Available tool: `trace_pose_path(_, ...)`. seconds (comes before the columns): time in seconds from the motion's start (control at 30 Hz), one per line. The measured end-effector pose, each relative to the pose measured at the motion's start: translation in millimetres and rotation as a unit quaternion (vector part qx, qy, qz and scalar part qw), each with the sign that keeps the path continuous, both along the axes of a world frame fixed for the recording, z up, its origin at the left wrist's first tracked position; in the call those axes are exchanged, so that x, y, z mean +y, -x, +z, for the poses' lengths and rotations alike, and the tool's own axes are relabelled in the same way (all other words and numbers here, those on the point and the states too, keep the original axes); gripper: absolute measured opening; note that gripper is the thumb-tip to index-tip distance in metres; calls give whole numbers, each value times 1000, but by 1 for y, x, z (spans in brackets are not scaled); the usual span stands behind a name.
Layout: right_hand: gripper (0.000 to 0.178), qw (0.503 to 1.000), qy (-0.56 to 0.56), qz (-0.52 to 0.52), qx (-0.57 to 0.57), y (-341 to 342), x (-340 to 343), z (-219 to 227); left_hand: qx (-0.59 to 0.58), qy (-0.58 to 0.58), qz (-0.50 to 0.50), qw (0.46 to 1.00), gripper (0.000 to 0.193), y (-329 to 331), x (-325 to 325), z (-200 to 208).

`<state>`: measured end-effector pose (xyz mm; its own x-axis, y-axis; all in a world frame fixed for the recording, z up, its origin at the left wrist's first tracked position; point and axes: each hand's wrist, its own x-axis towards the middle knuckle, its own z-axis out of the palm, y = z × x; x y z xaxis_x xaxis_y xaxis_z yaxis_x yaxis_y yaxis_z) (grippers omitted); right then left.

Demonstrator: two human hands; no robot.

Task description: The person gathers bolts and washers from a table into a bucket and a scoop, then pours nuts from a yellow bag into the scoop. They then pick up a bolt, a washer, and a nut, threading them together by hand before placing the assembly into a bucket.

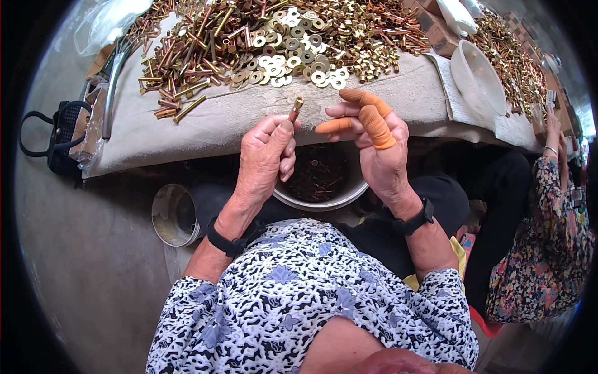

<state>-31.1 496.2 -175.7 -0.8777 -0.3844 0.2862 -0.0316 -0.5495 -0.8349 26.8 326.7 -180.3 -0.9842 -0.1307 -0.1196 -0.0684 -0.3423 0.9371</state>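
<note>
My left hand (pixel 269 149) pinches a metal bolt (pixel 296 107) upright between thumb and fingers, its gold-coloured end pointing up and away. Beside it on the right, my right hand (pixel 380 140) is open, the fingers bent and apart, with ribbed orange finger covers on several of them. Nothing shows in that hand. Below and between both hands sits a metal basin (pixel 324 204) with dark reddish metal pieces inside. Beyond the hands lie loose bolts (pixel 187 87), a heap of flat washers (pixel 274 62) and small gold-coloured nuts or sleeves (pixel 374 62) on the cloth-covered table.
A translucent white bowl (pixel 476 78) leans at the table's right, near another heap of fasteners (pixel 507 56). A co-worker's arm (pixel 551 137) reaches in there. Left are a metal bar (pixel 112 96), a dark bag (pixel 62 137) and a bucket (pixel 174 215) on the floor.
</note>
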Motion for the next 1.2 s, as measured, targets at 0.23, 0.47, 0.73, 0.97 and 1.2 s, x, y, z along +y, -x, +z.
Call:
trace_pose_path(0.23,36,997,-66,-31,27,4,0,0,17,39,-27,999,28,-3,-5,-5)
trace_pose_path(0.47,39,998,14,-28,61,11,-7,5,13,53,-34,998,26,-5,-8,-4)
trace_pose_path(0.73,31,998,-25,14,-51,4,4,11,-3,-75,2,997,27,-2,-18,-3)
trace_pose_path(0.97,20,987,-147,-67,0,3,1,14,4,-46,-23,999,29,-6,-17,-8)
trace_pose_path(1.2,15,976,-185,-105,40,7,-8,11,6,-2,-21,1000,26,-9,-21,-4)
